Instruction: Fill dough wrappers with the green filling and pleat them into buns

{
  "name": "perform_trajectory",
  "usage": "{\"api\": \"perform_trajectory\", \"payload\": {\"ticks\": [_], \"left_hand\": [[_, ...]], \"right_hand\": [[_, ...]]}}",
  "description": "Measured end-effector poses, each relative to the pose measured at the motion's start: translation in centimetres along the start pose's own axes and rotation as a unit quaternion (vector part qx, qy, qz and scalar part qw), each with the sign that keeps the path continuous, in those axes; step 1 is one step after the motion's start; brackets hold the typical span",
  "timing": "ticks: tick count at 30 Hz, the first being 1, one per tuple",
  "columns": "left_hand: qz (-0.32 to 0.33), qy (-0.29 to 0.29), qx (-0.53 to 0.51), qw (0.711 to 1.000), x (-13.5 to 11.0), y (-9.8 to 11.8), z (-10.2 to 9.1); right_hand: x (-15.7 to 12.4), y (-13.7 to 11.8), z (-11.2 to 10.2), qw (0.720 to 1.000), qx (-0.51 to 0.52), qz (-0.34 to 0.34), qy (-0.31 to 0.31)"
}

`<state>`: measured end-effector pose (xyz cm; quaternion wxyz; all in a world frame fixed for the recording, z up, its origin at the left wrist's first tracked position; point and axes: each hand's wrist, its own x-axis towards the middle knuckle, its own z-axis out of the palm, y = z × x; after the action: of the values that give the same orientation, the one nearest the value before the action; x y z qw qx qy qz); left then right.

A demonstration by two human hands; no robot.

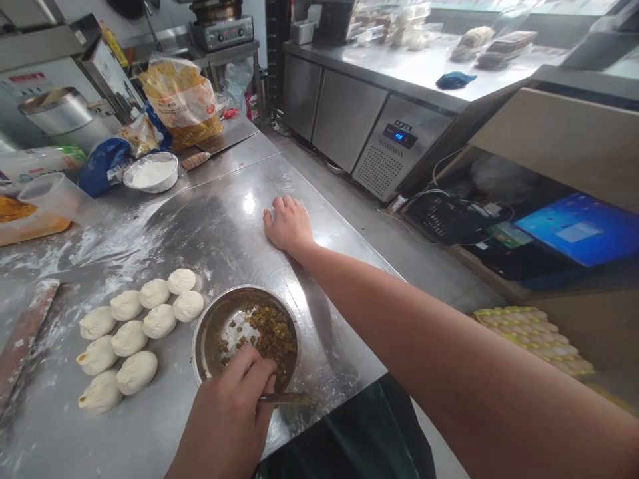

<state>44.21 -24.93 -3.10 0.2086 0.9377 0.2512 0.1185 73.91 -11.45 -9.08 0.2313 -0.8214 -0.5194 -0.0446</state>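
My left hand (pixel 232 402) is closed over the near rim of a steel bowl (pixel 196 349), gripping a thin flat stick (pixel 288 398) whose end sticks out to the right. Inside the bowl lies a dark, chopped filling (pixel 273 336), heaped mostly on the right, with bare metal showing on the left. Beyond the bowl, my right hand (pixel 288 223) rests on the steel table (pixel 234 229), fingers apart and slightly bent, holding nothing. Left of the bowl stand several pleated, filled buns (pixel 160 321) in rough rows.
Flour is smeared over the table's left part, where a wooden strip (pixel 27 332) lies. Along the back stand a foil bowl of white powder (pixel 151 173), a brush (pixel 196 161) and a large yellow bag (pixel 182 100). Egg trays (pixel 534 339) sit low at the right.
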Motion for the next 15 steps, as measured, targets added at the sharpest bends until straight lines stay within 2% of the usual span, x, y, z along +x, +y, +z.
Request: {"api": "perform_trajectory", "payload": {"ticks": [3, 10, 13, 15], "left_hand": [[-0.004, -0.009, -0.001, 1.000, 0.2, 0.2, -0.1], [-0.012, 0.008, -0.020, 1.000, 0.5, 0.3, -0.3], [-0.024, 0.002, -0.049, 0.999, 0.4, 0.1, -1.4], [-0.037, 0.007, -0.065, 0.997, 0.1, -0.2, -2.8]], "right_hand": [[0.0, 0.0, 0.0, 1.000, 0.001, -0.002, 0.002], [0.1, 0.0, 0.1, 1.000, -0.018, -0.003, 0.007], [0.1, 0.0, 0.1, 1.000, -0.030, -0.005, 0.006], [0.2, -0.2, -0.1, 0.999, -0.032, -0.006, 0.007]]}}
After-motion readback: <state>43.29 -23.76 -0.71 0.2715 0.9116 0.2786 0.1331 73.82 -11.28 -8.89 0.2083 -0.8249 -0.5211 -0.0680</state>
